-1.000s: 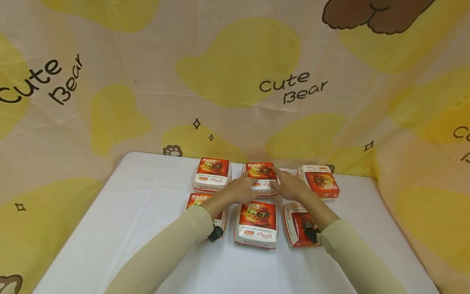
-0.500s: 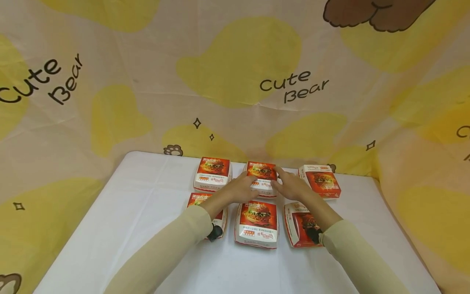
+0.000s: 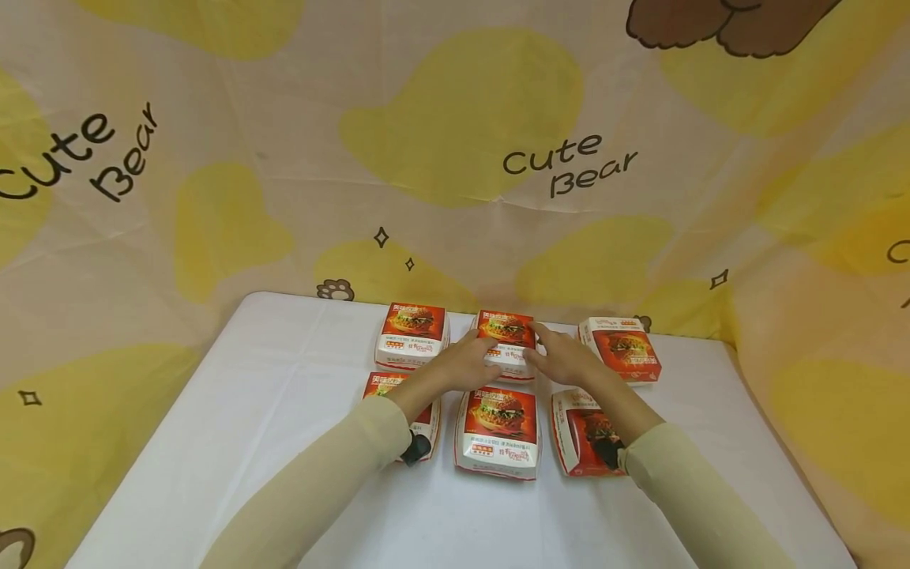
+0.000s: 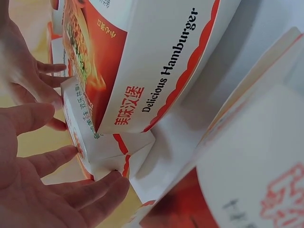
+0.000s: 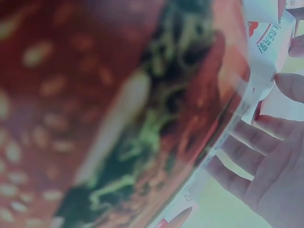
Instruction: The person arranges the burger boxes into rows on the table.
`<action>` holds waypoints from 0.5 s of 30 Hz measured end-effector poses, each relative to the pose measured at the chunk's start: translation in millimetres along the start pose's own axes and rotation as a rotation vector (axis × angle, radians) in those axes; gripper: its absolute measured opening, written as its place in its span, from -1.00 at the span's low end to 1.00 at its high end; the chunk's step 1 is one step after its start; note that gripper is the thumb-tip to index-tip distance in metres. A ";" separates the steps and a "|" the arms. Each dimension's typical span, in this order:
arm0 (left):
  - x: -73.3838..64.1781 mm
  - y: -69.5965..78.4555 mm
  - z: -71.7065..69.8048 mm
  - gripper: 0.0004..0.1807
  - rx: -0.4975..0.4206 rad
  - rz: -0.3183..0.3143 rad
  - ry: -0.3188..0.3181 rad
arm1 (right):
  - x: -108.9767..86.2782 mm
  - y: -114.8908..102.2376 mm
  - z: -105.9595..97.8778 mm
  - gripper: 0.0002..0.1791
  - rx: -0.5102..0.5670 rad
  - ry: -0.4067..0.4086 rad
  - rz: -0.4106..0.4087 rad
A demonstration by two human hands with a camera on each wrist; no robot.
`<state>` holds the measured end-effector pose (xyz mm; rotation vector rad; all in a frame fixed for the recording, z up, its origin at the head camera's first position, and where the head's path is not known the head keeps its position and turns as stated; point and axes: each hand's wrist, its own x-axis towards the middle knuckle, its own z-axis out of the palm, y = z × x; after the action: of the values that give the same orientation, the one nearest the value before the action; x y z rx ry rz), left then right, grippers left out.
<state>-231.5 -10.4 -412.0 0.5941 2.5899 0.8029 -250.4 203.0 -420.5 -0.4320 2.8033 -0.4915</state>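
Note:
In the head view, a red and white paper hamburger box (image 3: 506, 328) sits in the middle of the back row, between my two hands. My left hand (image 3: 464, 365) lies at its left side, and in the left wrist view its slightly bent fingers (image 4: 52, 160) touch the white side of that box. At the right side is my right hand (image 3: 566, 359), its index finger by the far corner and its thumb near the front edge. The right wrist view has its fingers spread and fairly straight. Another hamburger box (image 3: 497, 433) stands just in front of both hands.
A hamburger box (image 3: 412, 332) stands at back left and another box (image 3: 622, 352), slightly turned, at back right. Under the forearms are a front-left box (image 3: 380, 385) and a front-right box (image 3: 569, 427), both partly hidden. A patterned cloth (image 3: 455, 118) hangs behind the white table (image 3: 235, 411).
Both hands stay at the back middle box. That box appears slightly farther back and to the right than a second ago; the camera view also shifts a little.

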 end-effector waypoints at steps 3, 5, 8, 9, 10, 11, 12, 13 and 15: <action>-0.6 0.6 -0.3 -0.35 -0.011 -0.002 0.002 | -0.7 -0.9 -1.2 -0.25 -0.004 -0.007 0.001; -1.0 0.7 -0.3 -0.36 -0.015 -0.005 0.001 | -1.0 -1.3 -1.6 -0.25 -0.007 -0.011 0.007; -2.1 1.5 -0.5 -0.36 -0.013 -0.006 0.003 | -1.3 -1.7 -1.8 -0.25 -0.011 -0.013 0.011; -2.2 1.5 -0.6 -0.36 -0.009 -0.006 0.004 | -1.4 -1.8 -1.8 -0.25 -0.013 -0.012 0.012; -2.4 1.5 -0.5 -0.36 -0.008 -0.006 0.006 | -1.4 -1.8 -1.7 -0.25 -0.015 -0.012 0.013; -2.6 1.7 -0.6 -0.36 -0.007 -0.005 0.008 | -1.6 -1.9 -1.8 -0.25 -0.016 -0.010 0.012; -2.6 1.7 -0.5 -0.36 -0.006 -0.004 0.009 | -1.8 -1.9 -1.9 -0.25 -0.017 -0.009 0.012; -2.6 1.6 -0.5 -0.36 -0.004 -0.003 0.010 | -1.9 -1.9 -2.0 -0.25 -0.017 -0.010 0.011; -2.6 1.4 -0.4 -0.36 -0.001 -0.003 0.012 | -1.9 -1.3 -2.1 -0.24 -0.014 -0.011 0.006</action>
<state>-229.1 -10.8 -410.3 0.5872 2.6008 0.8095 -249.0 203.1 -417.6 -0.4275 2.7987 -0.4672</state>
